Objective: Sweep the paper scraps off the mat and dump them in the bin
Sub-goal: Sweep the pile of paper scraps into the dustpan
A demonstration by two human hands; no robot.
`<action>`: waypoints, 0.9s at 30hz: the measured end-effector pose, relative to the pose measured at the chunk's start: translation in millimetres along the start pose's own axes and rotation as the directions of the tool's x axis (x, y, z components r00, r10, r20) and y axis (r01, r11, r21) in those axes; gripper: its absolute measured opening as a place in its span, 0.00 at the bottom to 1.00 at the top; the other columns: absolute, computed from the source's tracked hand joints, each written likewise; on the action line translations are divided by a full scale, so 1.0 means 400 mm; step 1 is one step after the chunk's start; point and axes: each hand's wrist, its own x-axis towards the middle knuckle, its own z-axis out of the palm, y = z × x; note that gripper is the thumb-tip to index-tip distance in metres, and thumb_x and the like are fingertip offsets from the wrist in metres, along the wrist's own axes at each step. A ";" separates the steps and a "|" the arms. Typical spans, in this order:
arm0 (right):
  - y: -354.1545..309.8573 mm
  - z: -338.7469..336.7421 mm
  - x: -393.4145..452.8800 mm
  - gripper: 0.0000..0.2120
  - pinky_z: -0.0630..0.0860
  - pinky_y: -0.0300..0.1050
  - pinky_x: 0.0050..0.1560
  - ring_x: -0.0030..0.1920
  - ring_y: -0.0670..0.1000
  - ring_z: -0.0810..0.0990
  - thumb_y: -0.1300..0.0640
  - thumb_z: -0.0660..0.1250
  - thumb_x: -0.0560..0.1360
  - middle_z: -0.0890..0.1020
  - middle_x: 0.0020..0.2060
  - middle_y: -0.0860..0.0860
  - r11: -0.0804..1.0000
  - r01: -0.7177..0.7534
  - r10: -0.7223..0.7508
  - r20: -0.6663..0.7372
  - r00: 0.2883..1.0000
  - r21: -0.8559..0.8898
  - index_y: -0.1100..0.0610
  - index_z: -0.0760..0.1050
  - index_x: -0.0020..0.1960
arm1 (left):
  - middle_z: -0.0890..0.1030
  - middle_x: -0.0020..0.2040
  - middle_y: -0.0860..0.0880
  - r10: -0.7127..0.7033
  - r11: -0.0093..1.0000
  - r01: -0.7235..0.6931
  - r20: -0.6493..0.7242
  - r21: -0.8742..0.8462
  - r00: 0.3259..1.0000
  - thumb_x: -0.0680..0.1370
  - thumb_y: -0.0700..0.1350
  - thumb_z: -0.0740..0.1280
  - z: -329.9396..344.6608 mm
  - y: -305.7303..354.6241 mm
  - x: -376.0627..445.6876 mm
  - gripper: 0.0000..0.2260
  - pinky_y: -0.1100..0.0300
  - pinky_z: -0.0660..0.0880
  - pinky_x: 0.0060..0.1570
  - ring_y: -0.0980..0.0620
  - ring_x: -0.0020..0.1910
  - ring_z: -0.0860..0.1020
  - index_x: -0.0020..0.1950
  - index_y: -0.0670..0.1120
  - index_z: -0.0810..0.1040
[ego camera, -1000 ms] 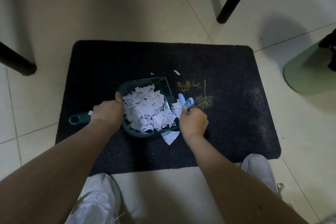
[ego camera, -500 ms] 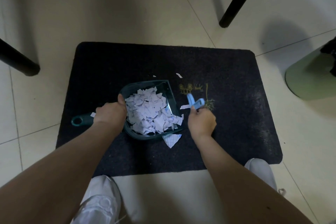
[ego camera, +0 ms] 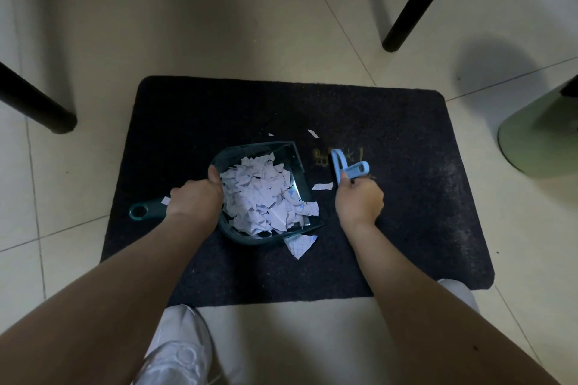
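A dark mat (ego camera: 406,212) lies on the tiled floor. On it rests a teal dustpan (ego camera: 291,153) heaped with white paper scraps (ego camera: 266,200). My left hand (ego camera: 195,200) grips the dustpan where the handle meets the pan. My right hand (ego camera: 359,200) holds a light blue hand brush (ego camera: 342,167) just right of the pan's mouth. One scrap (ego camera: 322,186) lies between pan and brush. A larger squared scrap (ego camera: 300,245) pokes out under the pan's near corner. Two small scraps (ego camera: 313,133) lie beyond the pan.
A pale green bin (ego camera: 544,137) stands on the floor at the right edge. Black furniture legs stand at the left (ego camera: 37,106) and upper right (ego camera: 416,6). My white shoes (ego camera: 175,350) are at the mat's near edge.
My right hand has drawn the brush away from the dustpan's mouth to the right. A scrap now lies loose between them. The left hand and pan have barely moved.
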 end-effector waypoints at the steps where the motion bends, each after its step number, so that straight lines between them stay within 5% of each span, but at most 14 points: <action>1: -0.008 0.013 -0.009 0.18 0.65 0.40 0.32 0.29 0.50 0.72 0.51 0.61 0.79 0.73 0.28 0.50 0.999 0.028 -0.028 0.039 0.999 -0.019 0.60 0.73 0.35 | 0.77 0.60 0.42 -0.003 1.000 0.003 0.005 0.003 1.000 0.77 0.34 0.61 0.000 -0.001 -0.001 0.37 0.51 0.73 0.52 0.43 0.57 0.76 0.78 0.38 0.41; 6: -0.022 0.027 -0.021 0.21 0.67 0.41 0.31 0.27 0.50 0.71 0.52 0.63 0.78 0.73 0.26 0.51 0.986 0.089 -0.111 0.162 0.981 0.139 0.58 0.68 0.28 | 0.76 0.62 0.41 0.003 1.000 -0.003 0.002 -0.002 1.000 0.77 0.34 0.60 -0.001 -0.002 -0.001 0.37 0.50 0.74 0.54 0.43 0.58 0.76 0.78 0.38 0.41; 9: -0.026 -0.013 0.010 0.18 0.72 0.43 0.30 0.30 0.52 0.76 0.52 0.64 0.78 0.79 0.30 0.56 0.967 0.061 -0.084 0.082 0.993 0.248 0.64 0.77 0.36 | 0.76 0.62 0.41 0.009 1.000 -0.009 0.007 0.004 1.000 0.77 0.34 0.60 0.000 -0.008 -0.002 0.37 0.49 0.73 0.54 0.42 0.59 0.75 0.78 0.38 0.41; 14: -0.017 -0.036 0.065 0.19 0.72 0.42 0.31 0.34 0.55 0.78 0.53 0.63 0.78 0.81 0.34 0.59 0.978 0.035 -0.028 -0.040 0.999 0.207 0.67 0.79 0.39 | 0.76 0.62 0.42 0.000 1.000 0.000 -0.004 0.017 1.000 0.77 0.34 0.60 0.003 -0.017 -0.001 0.36 0.50 0.74 0.53 0.43 0.58 0.76 0.78 0.38 0.41; 18: -0.025 0.006 0.034 0.17 0.67 0.40 0.32 0.34 0.54 0.77 0.53 0.62 0.79 0.78 0.34 0.55 0.996 0.018 -0.023 0.067 0.998 0.083 0.66 0.79 0.41 | 0.76 0.63 0.42 -0.008 1.000 0.008 0.013 0.006 1.000 0.77 0.35 0.61 -0.002 -0.016 -0.003 0.37 0.50 0.73 0.53 0.43 0.59 0.75 0.78 0.38 0.40; 22: -0.043 0.043 -0.018 0.19 0.73 0.43 0.34 0.36 0.56 0.80 0.53 0.63 0.78 0.83 0.38 0.60 0.973 0.057 -0.102 0.194 0.976 0.222 0.69 0.79 0.41 | 0.76 0.62 0.42 -0.005 1.000 0.005 0.010 0.002 1.000 0.77 0.34 0.61 -0.003 -0.014 -0.004 0.37 0.50 0.74 0.53 0.43 0.59 0.75 0.78 0.37 0.40; 27: -0.061 -0.001 -0.001 0.17 0.70 0.40 0.29 0.27 0.48 0.73 0.53 0.64 0.78 0.76 0.27 0.52 0.929 0.047 -0.084 0.086 0.993 0.368 0.64 0.79 0.38 | 0.76 0.61 0.42 -0.006 1.000 0.006 0.006 -0.003 1.000 0.76 0.34 0.60 0.000 -0.015 -0.004 0.37 0.50 0.74 0.51 0.43 0.58 0.75 0.78 0.38 0.41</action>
